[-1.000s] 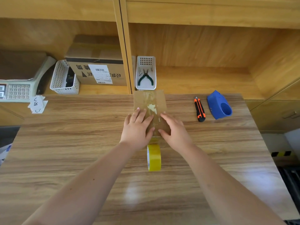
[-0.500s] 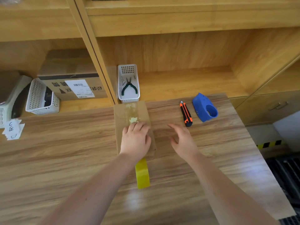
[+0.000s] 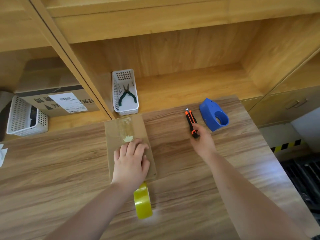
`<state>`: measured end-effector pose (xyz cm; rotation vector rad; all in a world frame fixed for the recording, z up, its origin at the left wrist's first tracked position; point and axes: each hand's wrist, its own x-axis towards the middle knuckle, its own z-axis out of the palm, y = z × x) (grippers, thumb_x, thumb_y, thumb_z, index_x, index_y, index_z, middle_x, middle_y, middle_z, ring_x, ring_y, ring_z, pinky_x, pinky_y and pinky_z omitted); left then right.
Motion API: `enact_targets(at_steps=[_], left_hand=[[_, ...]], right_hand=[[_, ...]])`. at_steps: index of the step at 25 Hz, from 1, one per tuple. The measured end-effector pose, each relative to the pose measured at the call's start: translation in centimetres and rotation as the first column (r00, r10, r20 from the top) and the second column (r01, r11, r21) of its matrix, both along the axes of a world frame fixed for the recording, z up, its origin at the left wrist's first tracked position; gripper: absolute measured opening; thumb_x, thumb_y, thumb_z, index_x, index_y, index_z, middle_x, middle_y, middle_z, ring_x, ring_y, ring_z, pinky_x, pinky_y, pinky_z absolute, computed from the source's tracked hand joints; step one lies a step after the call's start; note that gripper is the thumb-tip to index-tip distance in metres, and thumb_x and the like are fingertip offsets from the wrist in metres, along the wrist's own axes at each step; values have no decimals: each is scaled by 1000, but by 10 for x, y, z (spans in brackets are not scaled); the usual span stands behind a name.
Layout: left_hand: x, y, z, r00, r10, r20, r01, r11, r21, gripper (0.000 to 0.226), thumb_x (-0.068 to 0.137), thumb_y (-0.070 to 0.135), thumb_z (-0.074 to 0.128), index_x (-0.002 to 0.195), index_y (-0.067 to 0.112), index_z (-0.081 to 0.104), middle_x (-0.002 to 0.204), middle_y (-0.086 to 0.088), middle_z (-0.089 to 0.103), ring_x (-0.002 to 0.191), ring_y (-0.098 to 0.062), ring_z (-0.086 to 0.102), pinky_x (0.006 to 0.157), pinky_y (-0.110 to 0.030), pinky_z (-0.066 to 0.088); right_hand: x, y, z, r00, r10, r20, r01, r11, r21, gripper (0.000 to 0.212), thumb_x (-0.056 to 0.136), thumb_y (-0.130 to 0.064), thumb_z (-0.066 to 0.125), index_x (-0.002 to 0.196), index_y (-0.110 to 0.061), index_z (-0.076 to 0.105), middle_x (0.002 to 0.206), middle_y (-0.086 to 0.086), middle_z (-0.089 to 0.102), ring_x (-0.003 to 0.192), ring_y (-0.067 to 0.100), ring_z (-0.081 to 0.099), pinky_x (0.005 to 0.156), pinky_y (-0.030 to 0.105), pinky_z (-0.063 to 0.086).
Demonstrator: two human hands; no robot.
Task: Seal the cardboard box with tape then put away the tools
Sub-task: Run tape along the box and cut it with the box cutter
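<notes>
On the wooden table [image 3: 52,170], one flat cardboard box [image 3: 129,146] lies near the back edge, a strip of clear tape running down its top. The left hand [image 3: 130,163] rests palm-down on the box's near half, fingers spread flat and gripping nothing. Just in front of the box, one roll of yellow tape [image 3: 142,201] stands on edge, touching the table. To the right of the box lies one orange-and-black utility knife [image 3: 190,121]; the right hand [image 3: 202,141] has its fingers curled around the knife's near end. Just right of the knife, apart from it, sits one blue tape dispenser [image 3: 213,115]. Behind the box, on the shelf, stands one white basket [image 3: 125,94] holding one pair of green-handled pliers [image 3: 127,97]. Left of the box, a second white basket [image 3: 24,118] stands beside one labelled carton [image 3: 60,101].
</notes>
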<state>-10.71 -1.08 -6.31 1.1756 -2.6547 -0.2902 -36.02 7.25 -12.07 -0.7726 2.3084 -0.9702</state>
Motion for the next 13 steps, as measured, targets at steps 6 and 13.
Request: enact_targets(at_steps=[6, 13], left_hand=[[-33, -9, 10, 1000, -29, -8, 30, 996, 81, 19, 78, 17, 64, 96, 24, 68, 114, 1, 62, 109, -27, 51, 93, -46, 38], [-84, -13, 0, 906, -422, -23, 412, 872, 265, 26, 84, 17, 51, 100, 24, 69, 104, 9, 69, 108, -20, 57, 92, -35, 43]], right_hand=[[-22, -16, -22, 990, -107, 94, 102, 993, 54, 57, 84, -12, 62, 136, -29, 45, 129, 0, 56, 118, 22, 55, 90, 36, 50], [-32, -34, -45, 976, -210, 59, 200, 969, 149, 50, 82, -13, 59, 131, -21, 49, 125, 6, 54, 118, 29, 50, 99, 50, 46]])
